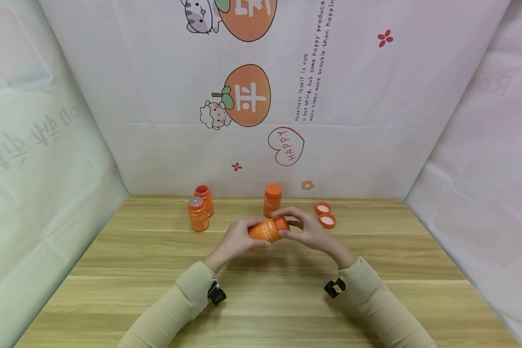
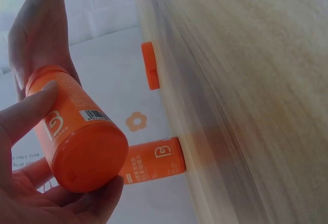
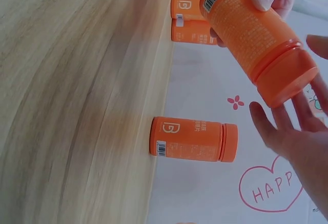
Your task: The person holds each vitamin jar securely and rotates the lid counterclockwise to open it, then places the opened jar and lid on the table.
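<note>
- The wide, pale-brown wood-grain table [image 1: 269, 309] fills the lower part of the head view; its bare stretch at bottom centre looks the safest ground to work over
- The left hand [image 1: 235, 238], lower centre, curls fingers and thumb round the body of an orange cylindrical plastic bottle with white lettering [image 1: 266, 231]; a firm grip there should stop the body turning
- The right hand [image 1: 311, 232], right of centre, has its fingers parted and bent about the capped end; I cannot tell whether they press on it, so even contact on opposite sides seems worth securing before any twist
- That bottle is tilted between the hands near the centre, capped end up and to the right; holding it more upright would probably lower the risk of a spill
- A matching orange capped plastic bottle [image 1: 272, 200] stands upright just behind, so knuckles should clear it
- Two uncapped orange plastic bottles, front [image 1: 198, 218] and rear [image 1: 207, 200], stand left of centre, well apart from the hands
- The held bottle's round orange plastic cap [image 3: 288, 75] sits on the neck; turning it straight, not levering sideways, should suit it
- Two loose round orange caps with white linings, upper [image 1: 323, 208] and lower [image 1: 327, 221], lie lining-up right of centre; the right hand should avoid brushing them
</note>
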Demonstrator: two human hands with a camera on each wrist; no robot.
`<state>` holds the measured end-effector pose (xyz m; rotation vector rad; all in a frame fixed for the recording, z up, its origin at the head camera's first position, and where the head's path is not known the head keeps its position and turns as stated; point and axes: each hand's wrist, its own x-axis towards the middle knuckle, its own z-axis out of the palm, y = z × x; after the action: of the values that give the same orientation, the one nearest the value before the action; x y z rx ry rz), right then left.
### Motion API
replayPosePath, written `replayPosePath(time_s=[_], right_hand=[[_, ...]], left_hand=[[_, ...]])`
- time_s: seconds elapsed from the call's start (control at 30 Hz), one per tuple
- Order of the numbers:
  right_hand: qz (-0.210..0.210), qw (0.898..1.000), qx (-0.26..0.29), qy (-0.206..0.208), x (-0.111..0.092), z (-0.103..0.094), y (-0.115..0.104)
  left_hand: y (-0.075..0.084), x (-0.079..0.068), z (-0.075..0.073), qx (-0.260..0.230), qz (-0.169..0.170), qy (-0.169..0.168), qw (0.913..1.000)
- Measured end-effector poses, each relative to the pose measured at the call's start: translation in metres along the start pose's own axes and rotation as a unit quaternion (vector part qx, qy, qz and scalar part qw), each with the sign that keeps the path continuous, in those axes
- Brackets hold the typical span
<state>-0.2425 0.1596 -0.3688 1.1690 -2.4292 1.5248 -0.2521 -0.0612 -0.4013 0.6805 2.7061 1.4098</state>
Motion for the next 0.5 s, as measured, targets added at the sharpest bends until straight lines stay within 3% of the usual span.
replayPosePath(time_s=[0.17, 0.27, 0.5], right_hand=[[0.047, 0.999, 0.022, 0.013, 0.001, 0.002, 0.014], [0.066, 0.998, 0.005, 0.02, 0.002, 0.003, 0.027], [0.128, 0.99, -0.053, 0.029, 0.005, 0.003, 0.027]], left_hand=[[-0.001, 0.001, 0.003, 0.002, 0.006, 0.006, 1.0], [-0.001, 0.001, 0.005, 0.007, 0.008, 0.009, 0.9999], [0.0, 0.001, 0.01, 0.03, 0.007, 0.024, 0.9992]])
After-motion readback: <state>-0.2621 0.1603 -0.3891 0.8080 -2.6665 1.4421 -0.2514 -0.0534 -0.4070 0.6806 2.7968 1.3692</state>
